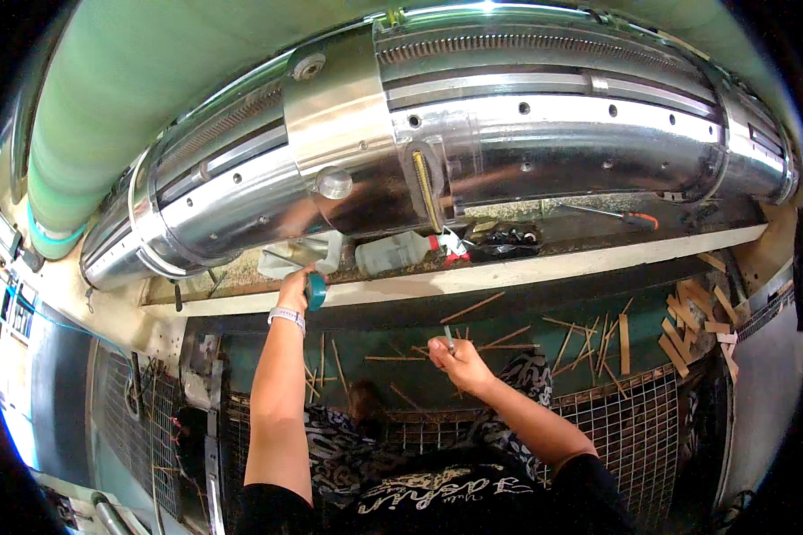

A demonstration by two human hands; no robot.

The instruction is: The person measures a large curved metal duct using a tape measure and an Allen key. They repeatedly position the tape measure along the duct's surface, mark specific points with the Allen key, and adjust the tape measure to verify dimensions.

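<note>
— Teal handle on the far ledge: left hand closed round it?
— Yes, wrapped tight. It looks light and stiff; best held mid-handle.
— And the right hand?
— Nearer, pinching a thin metal pin upright by its lower end; probably slippery.

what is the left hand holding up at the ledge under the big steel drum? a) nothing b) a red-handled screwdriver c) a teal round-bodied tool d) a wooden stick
c: the left hand, white wristband on its wrist, grips a teal round-bodied tool at the pale ledge under the polished steel drum.
</note>
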